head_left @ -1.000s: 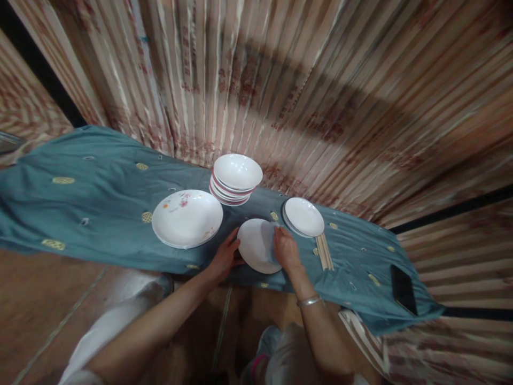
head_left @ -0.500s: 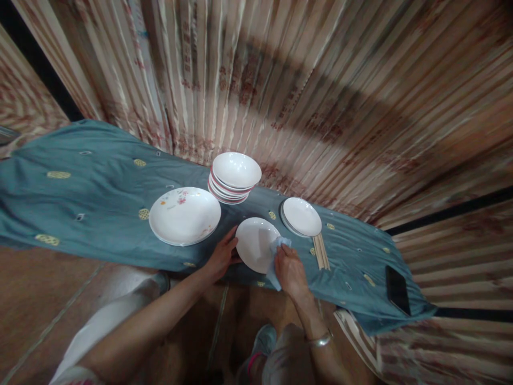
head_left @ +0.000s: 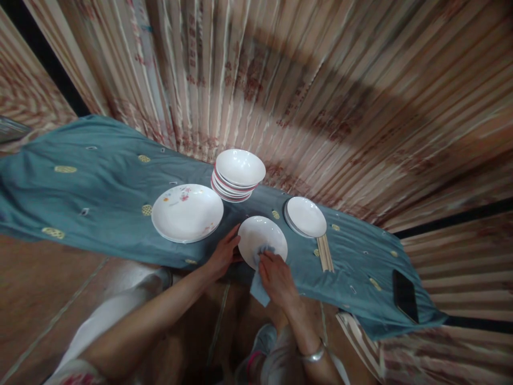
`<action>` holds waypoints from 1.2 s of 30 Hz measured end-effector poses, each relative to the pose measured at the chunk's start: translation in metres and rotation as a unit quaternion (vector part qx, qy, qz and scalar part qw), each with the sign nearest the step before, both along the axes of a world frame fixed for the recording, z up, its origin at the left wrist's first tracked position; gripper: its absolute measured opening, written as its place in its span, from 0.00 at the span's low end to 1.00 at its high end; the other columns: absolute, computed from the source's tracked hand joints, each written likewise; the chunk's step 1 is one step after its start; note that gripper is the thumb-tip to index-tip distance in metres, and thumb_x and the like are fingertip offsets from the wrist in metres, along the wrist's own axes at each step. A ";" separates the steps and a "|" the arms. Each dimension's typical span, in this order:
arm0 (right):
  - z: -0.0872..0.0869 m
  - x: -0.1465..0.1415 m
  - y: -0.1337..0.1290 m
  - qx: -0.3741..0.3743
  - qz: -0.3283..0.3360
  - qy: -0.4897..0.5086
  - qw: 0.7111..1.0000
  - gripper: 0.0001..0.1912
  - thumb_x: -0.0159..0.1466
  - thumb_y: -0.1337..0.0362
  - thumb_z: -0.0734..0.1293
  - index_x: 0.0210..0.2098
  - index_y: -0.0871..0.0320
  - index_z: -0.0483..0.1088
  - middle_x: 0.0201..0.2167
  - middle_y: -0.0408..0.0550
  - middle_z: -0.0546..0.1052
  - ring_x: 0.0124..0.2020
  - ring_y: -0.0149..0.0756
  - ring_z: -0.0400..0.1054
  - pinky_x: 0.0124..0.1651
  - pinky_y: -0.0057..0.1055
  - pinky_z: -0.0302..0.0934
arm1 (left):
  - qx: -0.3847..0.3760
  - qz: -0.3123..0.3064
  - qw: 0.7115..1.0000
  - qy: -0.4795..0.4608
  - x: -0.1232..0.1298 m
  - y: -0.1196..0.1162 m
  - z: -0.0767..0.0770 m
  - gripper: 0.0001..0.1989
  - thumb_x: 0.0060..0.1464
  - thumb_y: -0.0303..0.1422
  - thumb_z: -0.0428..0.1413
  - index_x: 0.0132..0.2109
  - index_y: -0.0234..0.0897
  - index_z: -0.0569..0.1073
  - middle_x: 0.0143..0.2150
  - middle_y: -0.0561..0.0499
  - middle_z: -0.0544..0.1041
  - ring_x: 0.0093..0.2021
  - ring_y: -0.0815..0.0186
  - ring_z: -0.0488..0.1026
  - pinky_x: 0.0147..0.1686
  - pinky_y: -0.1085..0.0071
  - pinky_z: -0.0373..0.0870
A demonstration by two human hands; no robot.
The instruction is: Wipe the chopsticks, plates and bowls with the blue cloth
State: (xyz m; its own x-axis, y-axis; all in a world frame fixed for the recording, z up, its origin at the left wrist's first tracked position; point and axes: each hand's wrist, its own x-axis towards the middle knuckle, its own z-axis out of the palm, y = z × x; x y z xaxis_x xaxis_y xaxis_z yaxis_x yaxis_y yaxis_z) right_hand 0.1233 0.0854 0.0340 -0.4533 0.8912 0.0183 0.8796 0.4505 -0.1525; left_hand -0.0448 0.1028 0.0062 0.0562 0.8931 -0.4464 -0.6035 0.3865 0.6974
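Observation:
A white plate (head_left: pixel 256 231) is at the table's front edge, its left rim gripped by my left hand (head_left: pixel 223 255). My right hand (head_left: pixel 276 272) is closed on a light blue cloth (head_left: pixel 260 289), pressing part of it on the plate's inner surface while the rest hangs over the front rim. Left of it lies a large white plate with flower prints (head_left: pixel 187 213). Behind stands a stack of white bowls with red bands (head_left: pixel 239 168). Small white plates (head_left: pixel 306 216) are stacked to the right, beside some wooden chopsticks (head_left: pixel 325 253).
A blue-green cloth with yellow pineapple prints covers the long table (head_left: pixel 112 187). A black phone (head_left: pixel 405 295) lies near its right end. Patterned curtains (head_left: pixel 296 107) hang right behind the table, and dark poles stand at both sides.
My right hand has moved left with the cloth, from the plate's right rim to its inner surface. My left hand stays at the left rim. The view has shifted slightly.

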 end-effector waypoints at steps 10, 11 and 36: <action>-0.004 -0.024 0.014 -0.027 0.078 0.106 0.991 0.20 0.68 0.70 0.54 0.53 0.64 0.69 0.54 0.60 0.72 0.56 0.42 0.65 0.58 0.40 0.58 | 0.013 -0.005 1.000 -0.007 -0.001 0.000 -0.004 0.32 0.54 0.34 0.57 0.65 0.43 0.61 0.44 0.45 0.78 0.30 0.67 0.74 0.28 0.71 0.72; -0.004 -0.027 0.017 -0.026 0.084 0.109 0.990 0.20 0.68 0.70 0.53 0.54 0.64 0.69 0.55 0.60 0.72 0.57 0.42 0.65 0.59 0.41 0.58 | 0.011 -0.005 1.000 -0.001 -0.001 0.000 -0.003 0.31 0.54 0.34 0.57 0.65 0.43 0.61 0.46 0.45 0.78 0.31 0.67 0.74 0.28 0.72 0.72; -0.028 0.000 0.064 0.045 -0.046 -0.029 0.997 0.22 0.67 0.68 0.55 0.59 0.66 0.62 0.62 0.63 0.62 0.61 0.45 0.57 0.59 0.42 0.55 | 0.008 -0.007 0.999 -0.032 -0.003 0.000 -0.006 0.33 0.53 0.33 0.59 0.65 0.46 0.60 0.51 0.42 0.75 0.38 0.60 0.77 0.32 0.64 0.77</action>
State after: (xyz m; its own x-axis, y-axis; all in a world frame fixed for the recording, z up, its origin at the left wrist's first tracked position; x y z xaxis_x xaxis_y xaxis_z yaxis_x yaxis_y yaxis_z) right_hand 0.1230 0.1489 0.0064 -0.3718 0.9252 0.0757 0.9243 0.3766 -0.0624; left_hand -0.0474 0.1030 0.0005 0.0966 0.8992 -0.4267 -0.6414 0.3841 0.6642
